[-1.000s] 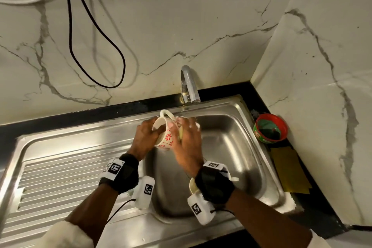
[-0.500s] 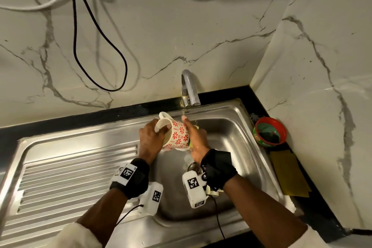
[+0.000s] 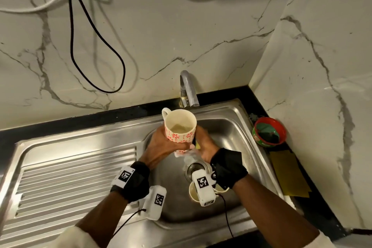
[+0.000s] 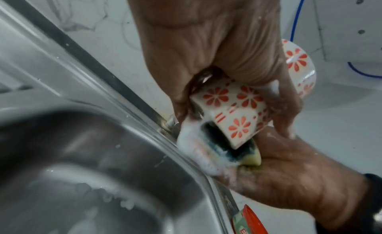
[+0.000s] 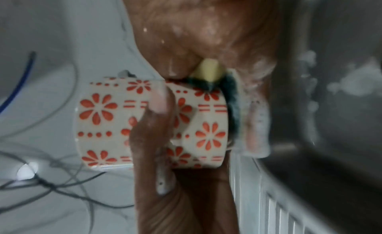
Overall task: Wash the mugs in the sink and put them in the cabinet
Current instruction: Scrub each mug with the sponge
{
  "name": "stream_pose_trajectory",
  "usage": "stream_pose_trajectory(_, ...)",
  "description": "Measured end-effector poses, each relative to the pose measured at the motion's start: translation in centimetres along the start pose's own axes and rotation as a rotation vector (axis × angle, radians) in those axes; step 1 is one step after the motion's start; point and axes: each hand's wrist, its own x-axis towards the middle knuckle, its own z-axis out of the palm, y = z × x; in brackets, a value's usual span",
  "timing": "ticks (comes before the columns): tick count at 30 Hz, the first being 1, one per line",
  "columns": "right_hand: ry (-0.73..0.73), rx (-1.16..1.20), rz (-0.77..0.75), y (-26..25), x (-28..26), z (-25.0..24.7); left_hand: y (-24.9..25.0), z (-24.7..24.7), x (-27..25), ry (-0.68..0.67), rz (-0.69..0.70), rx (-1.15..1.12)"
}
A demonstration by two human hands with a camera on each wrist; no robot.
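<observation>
Over the sink (image 3: 231, 127) basin, the left hand (image 3: 161, 147) is gripping the flowered mug (image 3: 180, 127) around its body, mouth tilted up toward the camera. Just beside it, the right hand (image 3: 205, 145) is curling around a soapy sponge (image 4: 233, 152), pressing it against the mug's base.

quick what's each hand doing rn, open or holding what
Left hand: closed around the flowered mug, held above the sink.
Right hand: gripping a soapy sponge pressed against the mug's base.
</observation>
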Motion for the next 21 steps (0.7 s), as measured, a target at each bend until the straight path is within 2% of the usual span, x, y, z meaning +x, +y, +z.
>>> stream_pose_trajectory(1, 0.098, -0.112, -0.109, -0.3, -0.3, -0.1, -0.3, -0.2, 0.0, 0.059, 0.016, 0.067)
stream_pose_trajectory(2, 0.234, -0.226, -0.284, -0.7, -0.8, -0.2, -0.4, -0.6, 0.0, 0.116, 0.034, 0.162)
stream_pose_trajectory(3, 0.349, -0.326, -0.512, -1.3, -1.6, 0.0, -0.7, -1.0, 0.0, 0.155, 0.054, 0.241)
stream_pose_trajectory(4, 0.394, -0.434, -0.728, -1.7, -2.5, 0.3, -0.9, -1.3, -0.1, 0.169, 0.072, 0.290)
stream_pose_trajectory(5, 0.365, -0.556, -0.868, -2.1, -3.1, 0.6, -1.1, -1.6, -0.1, 0.168, 0.091, 0.320)
stream_pose_trajectory(8, 0.191, -0.920, -1.007, -1.0, -3.3, 0.7, -1.7, -1.6, -0.1, 0.148, 0.137, 0.408)
stream_pose_trajectory(11, 0.166, -1.054, -1.294, 0.2, -3.4, 0.4, -2.2, -1.7, 0.2, 0.114, 0.204, 0.533)
stream_pose_trajectory(12, 0.192, -1.087, -1.328, 0.1, -3.4, 0.4, -2.3, -1.7, 0.2, 0.099, 0.235, 0.586)
stream_pose_trajectory(14, 0.237, -1.208, -1.289, -0.2, -3.3, 0.6, -2.1, -1.5, 0.2, 0.076, 0.276, 0.634)
stream_pose_trajectory(16, 0.102, -1.253, -1.168, -0.6, -3.0, 0.5, -1.8, -1.4, 0.1, 0.063, 0.276, 0.642)
stream_pose_trajectory(19, -0.178, -1.260, -0.851, -0.1, -3.2, 0.7, -2.7, -1.7, 0.3, 0.059, 0.307, 0.676)
stream_pose_trajectory(20, -0.233, -1.206, -0.710, -0.2, -3.5, 1.3, -3.0, -1.7, 0.4, 0.056, 0.296, 0.703)
stream_pose_trajectory(21, -0.258, -1.051, -0.521, -0.4, -3.7, 2.0, -3.4, -1.6, 0.4, 0.059, 0.274, 0.729)
